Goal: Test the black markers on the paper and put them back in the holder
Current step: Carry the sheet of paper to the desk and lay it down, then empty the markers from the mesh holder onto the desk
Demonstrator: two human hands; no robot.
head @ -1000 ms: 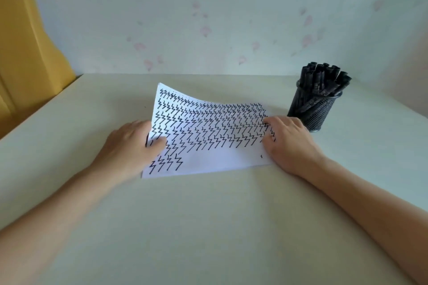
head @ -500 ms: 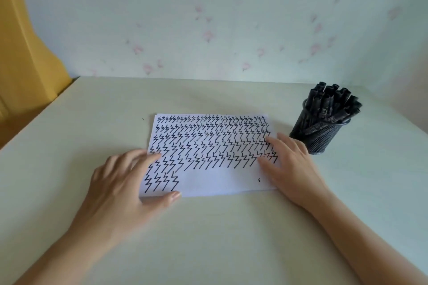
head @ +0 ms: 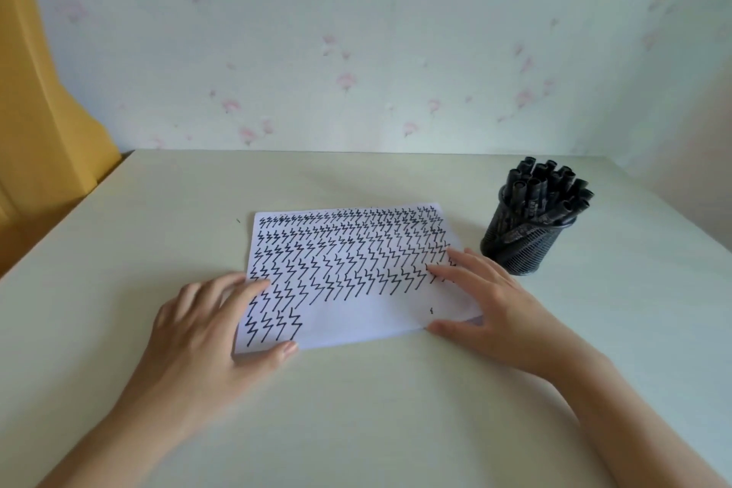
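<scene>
The black markers [head: 544,190] stand bunched in the mesh holder [head: 515,246] at two o'clock on the table [head: 356,428]. Just beside it lies the zigzag-covered paper [head: 348,273], flat under the left hand [head: 206,325] and right hand [head: 491,305], fingers extended.

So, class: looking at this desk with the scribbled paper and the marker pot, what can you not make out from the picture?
Head view only:
- Lower barrels of the black markers: hidden inside the black mesh holder.
- Printing on the markers: too small to read.
- White paper sheet: its left and right edges lie under the left hand and the right hand.
- Forearms: cut off by the bottom edge.
</scene>
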